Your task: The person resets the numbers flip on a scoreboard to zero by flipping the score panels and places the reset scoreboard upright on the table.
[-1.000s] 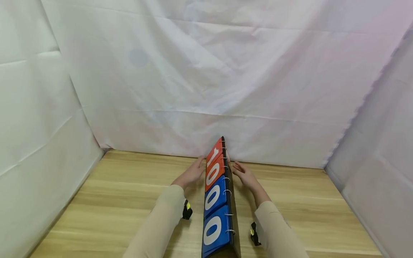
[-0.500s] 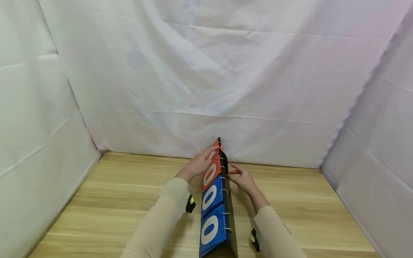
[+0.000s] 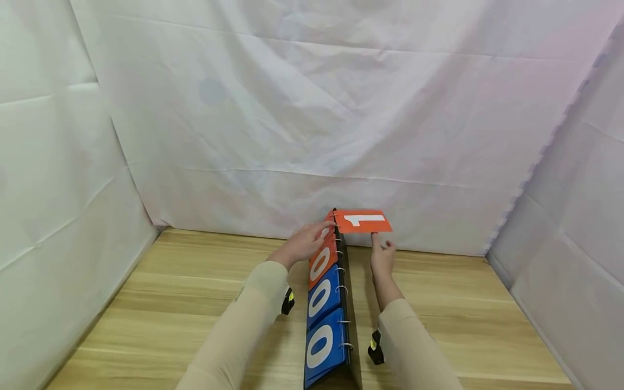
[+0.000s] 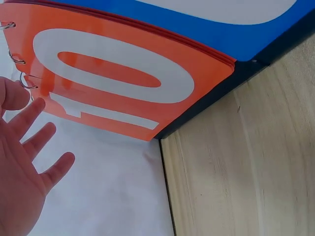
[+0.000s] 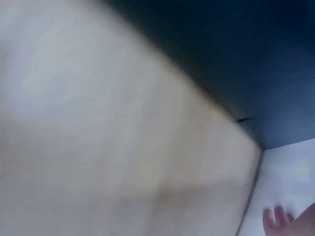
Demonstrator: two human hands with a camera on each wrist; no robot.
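A tent-shaped flip scoreboard (image 3: 325, 325) stands on the wooden table (image 3: 195, 287), running away from me, with two blue 0 cards and an orange 0 card (image 4: 123, 73) facing left. The farthest orange card (image 3: 362, 221), marked 1, is lifted flat over the ridge and points right. My right hand (image 3: 382, 252) is just under it and pinches its near edge. My left hand (image 3: 316, 236) lies with straight fingers on the orange cards beside the rings; in the left wrist view this left hand (image 4: 29, 147) is spread open. The right wrist view is blurred, showing the board's dark back (image 5: 236, 64).
White cloth walls (image 3: 312, 119) close the table in at the back and on both sides. Bare tabletop (image 4: 246, 172) lies left and right of the board. Small black-and-yellow wrist cameras (image 3: 287, 300) sit on both beige sleeves.
The right hand has swung the far orange 1 card up over the rings to the right. The left hand has risen from the table onto the orange cards.
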